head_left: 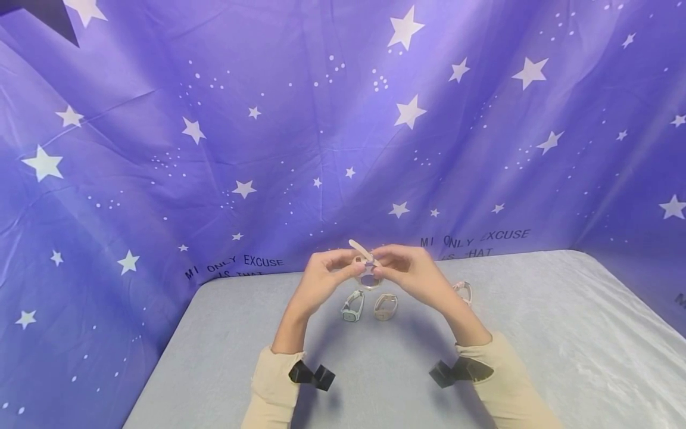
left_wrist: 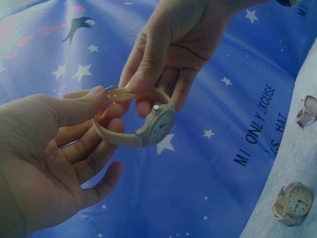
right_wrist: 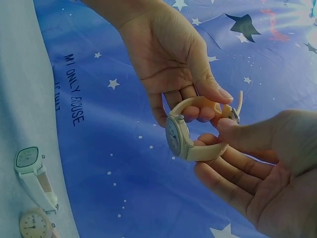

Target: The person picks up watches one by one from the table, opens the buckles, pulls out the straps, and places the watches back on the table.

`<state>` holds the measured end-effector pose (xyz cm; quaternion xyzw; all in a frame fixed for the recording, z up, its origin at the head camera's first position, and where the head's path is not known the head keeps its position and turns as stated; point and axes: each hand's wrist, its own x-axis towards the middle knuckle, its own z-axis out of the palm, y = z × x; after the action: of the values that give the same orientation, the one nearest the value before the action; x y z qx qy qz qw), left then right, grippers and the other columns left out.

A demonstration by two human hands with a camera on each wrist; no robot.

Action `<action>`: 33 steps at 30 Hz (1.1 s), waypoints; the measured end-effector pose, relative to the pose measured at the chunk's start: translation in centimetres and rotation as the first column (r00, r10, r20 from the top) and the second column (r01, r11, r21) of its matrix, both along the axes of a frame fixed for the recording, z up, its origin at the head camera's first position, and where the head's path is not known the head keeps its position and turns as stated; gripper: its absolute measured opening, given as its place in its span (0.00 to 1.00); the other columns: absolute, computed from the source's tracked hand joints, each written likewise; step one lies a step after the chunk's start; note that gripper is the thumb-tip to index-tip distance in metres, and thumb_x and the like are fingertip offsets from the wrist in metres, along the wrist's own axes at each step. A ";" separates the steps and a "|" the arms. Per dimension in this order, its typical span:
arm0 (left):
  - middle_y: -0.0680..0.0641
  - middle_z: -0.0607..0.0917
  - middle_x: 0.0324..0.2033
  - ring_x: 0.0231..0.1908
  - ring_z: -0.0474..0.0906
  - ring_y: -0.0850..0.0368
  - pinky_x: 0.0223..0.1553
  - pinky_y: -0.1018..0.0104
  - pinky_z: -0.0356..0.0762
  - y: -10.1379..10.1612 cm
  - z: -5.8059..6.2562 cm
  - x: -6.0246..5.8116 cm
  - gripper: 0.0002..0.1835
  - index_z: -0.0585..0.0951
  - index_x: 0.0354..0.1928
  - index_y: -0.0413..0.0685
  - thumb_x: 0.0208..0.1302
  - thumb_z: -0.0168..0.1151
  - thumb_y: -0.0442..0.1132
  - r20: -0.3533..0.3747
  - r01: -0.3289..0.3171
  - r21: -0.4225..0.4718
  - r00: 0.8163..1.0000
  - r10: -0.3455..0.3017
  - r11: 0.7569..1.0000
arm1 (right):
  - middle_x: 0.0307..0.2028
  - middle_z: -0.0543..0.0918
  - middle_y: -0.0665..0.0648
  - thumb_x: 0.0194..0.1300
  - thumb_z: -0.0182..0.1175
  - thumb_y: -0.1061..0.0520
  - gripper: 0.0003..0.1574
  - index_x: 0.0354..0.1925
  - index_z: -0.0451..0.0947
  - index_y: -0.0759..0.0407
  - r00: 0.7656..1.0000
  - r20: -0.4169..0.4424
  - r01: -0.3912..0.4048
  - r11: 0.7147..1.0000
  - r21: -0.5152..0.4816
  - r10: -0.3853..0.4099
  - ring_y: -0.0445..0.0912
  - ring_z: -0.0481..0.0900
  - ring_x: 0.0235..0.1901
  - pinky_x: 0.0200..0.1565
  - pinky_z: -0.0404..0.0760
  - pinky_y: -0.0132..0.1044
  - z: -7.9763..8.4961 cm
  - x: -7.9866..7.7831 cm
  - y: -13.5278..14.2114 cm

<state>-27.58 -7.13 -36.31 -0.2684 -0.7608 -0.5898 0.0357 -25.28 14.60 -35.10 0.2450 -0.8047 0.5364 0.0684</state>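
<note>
Both hands hold a cream wristwatch (left_wrist: 161,126) with a round dial, raised above the table, its strap bent into a loop. My left hand (head_left: 321,280) pinches the strap by the metal buckle (left_wrist: 110,94) between thumb and fingers. From the other side, my right hand (head_left: 415,274) pinches the strap, thumb on top. The strap's loose tip (head_left: 358,247) sticks up past the fingers in the head view. Below the hands lie a pale green watch (head_left: 351,316) with a squarish dial and a beige watch (head_left: 383,314) with a round dial.
A pink watch (head_left: 465,292) lies to the right, partly hidden by the right forearm. Light grey cloth covers the table (head_left: 225,357). Behind it hangs a purple curtain (head_left: 321,149) with white stars and lettering. Black wrist devices (head_left: 321,376) sit on both sleeves.
</note>
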 end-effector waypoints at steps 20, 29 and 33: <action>0.40 0.91 0.45 0.47 0.87 0.54 0.55 0.56 0.83 0.2 -0.1 0.0 0.12 0.87 0.49 0.39 0.66 0.68 0.36 -0.004 0.034 -0.003 0.999 -0.034 0.999 | 0.40 0.91 0.60 0.65 0.69 0.59 0.14 0.49 0.86 0.61 0.999 -0.033 0.039 0.999 -0.025 -0.040 0.48 0.89 0.35 0.47 0.87 0.35 -0.2 -0.3 0.1; 0.40 0.91 0.44 0.46 0.87 0.54 0.54 0.57 0.84 0.1 -0.1 0.0 0.11 0.88 0.48 0.39 0.65 0.69 0.35 0.004 0.030 0.008 1.000 -0.030 1.000 | 0.41 0.91 0.60 0.65 0.69 0.60 0.12 0.47 0.86 0.62 0.999 -0.010 0.034 0.999 -0.025 -0.035 0.48 0.89 0.38 0.48 0.87 0.37 -0.1 -0.2 0.3; 0.41 0.91 0.43 0.46 0.87 0.54 0.55 0.56 0.83 0.0 0.0 0.0 0.11 0.88 0.48 0.40 0.65 0.69 0.36 0.005 0.022 0.001 1.000 -0.022 1.000 | 0.40 0.91 0.61 0.65 0.69 0.61 0.11 0.46 0.85 0.63 1.000 0.005 0.022 0.999 -0.043 -0.022 0.50 0.90 0.38 0.46 0.88 0.37 -0.1 -0.2 0.2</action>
<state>-27.61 -7.13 -36.33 -0.2754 -0.7577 -0.5911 0.0275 -25.51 14.85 -35.16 0.2334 -0.7959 0.5532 0.0778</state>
